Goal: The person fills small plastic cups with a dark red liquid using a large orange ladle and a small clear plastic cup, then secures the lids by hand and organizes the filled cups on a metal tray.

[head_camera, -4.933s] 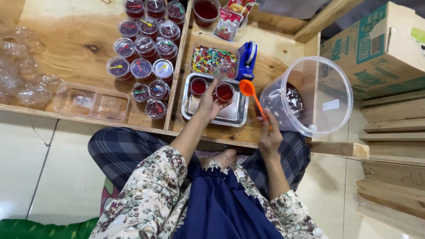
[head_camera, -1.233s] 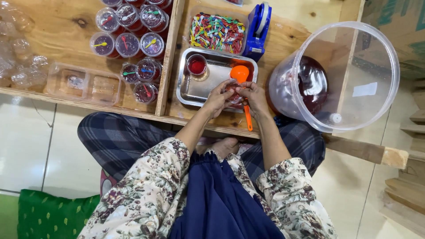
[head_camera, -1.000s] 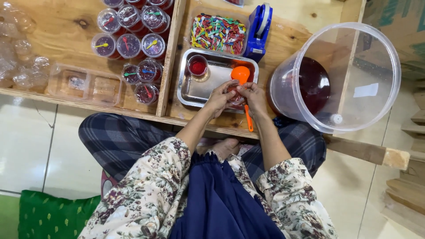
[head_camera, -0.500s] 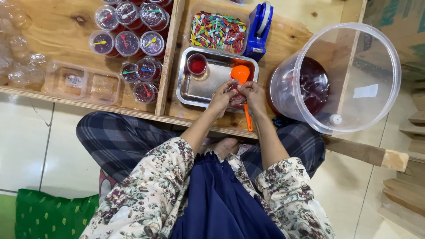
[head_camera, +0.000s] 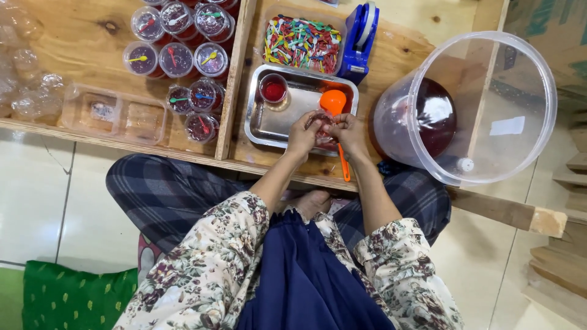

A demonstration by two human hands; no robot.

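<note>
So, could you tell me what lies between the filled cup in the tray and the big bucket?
In the head view, between cup and bucket lies the orange scoop, over the tray.

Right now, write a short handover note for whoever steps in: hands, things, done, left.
Left hand and right hand: together over the metal tray, both holding a small clear cup. Orange scoop rests in the tray, handle past its near edge.
Done: one filled cup stands in the tray; lidded cups with little spoons stand grouped to the left.
Left: the big tub holds more red liquid; spare spoons sit in the box behind the tray.
</note>
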